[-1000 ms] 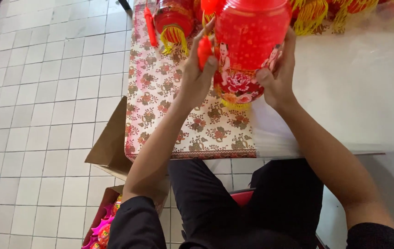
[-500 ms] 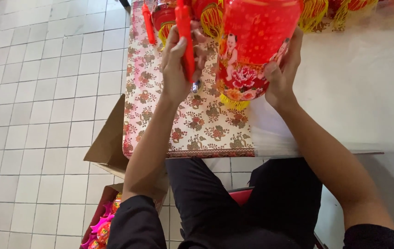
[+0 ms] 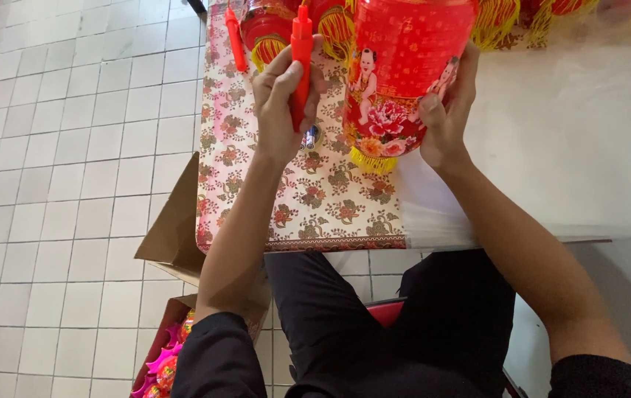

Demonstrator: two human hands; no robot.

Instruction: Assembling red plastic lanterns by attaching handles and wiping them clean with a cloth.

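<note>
White tiled floor, a table under a flowered cloth

The floor is laid in small white square tiles with grey joints, lit evenly by soft daylight. A table stands over it, its left part covered by a cloth printed with red flowers, its right part pale and glossy. A brown cardboard box sits open below the table's left edge.

two hands, three red lanterns, two red sticks
</note>
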